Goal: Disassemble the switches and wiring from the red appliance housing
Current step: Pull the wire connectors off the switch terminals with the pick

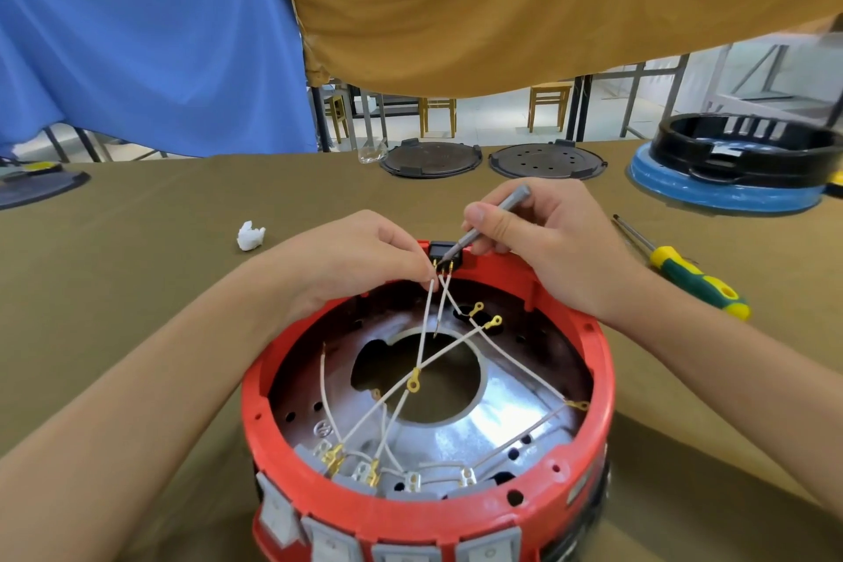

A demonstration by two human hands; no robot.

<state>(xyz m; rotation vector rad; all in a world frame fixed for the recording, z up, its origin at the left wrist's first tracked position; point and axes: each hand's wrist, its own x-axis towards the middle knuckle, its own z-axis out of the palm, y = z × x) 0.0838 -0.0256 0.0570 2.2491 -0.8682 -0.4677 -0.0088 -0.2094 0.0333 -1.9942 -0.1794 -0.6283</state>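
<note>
Upturned on the desk [137, 214], red appliance housing [597, 361] with black switch [444, 252] at its far rim: left hand [365, 256] pinching a white wire [428, 315] just below, right hand [543, 242] gripping a grey probe [488, 221] angled down-left onto the terminals.

Red housing [456, 511], white wires [422, 333], olive tablecloth [182, 219], yellow-green screwdriver [698, 283], blue curtain [150, 37].

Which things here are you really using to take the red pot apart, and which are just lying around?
In use:
red housing
white wires
black switch
grey tool in right hand
left hand, pinching a wire

Lying about:
yellow-green screwdriver
white scrap
two dark round lids
black ring on blue base
</note>
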